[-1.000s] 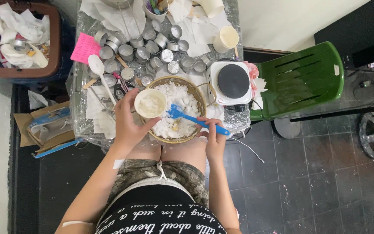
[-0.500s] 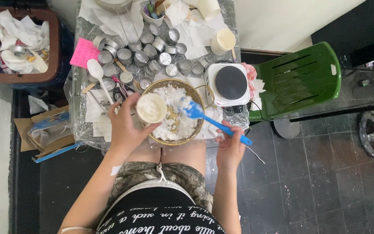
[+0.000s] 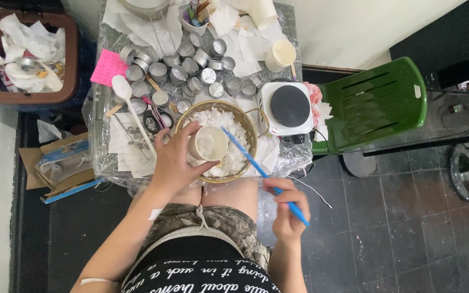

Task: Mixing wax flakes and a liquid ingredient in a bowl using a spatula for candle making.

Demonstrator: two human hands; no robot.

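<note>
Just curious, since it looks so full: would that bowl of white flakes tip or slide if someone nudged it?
Probably steady: the bowl is wide, low and heaped with white flakes. It may slide somewhat, since it sits on crinkled plastic sheeting. It stands near the table edge, so a hard push seems risky.

A blue spatula (image 3: 264,176) crosses a tan basket (image 3: 251,135) of white flakes (image 3: 229,122). Far left, a pink note (image 3: 108,67) lies beside silver tins (image 3: 183,68). To the right stand a white hotplate (image 3: 286,108) with a black disc and a green chair (image 3: 373,103).
</note>
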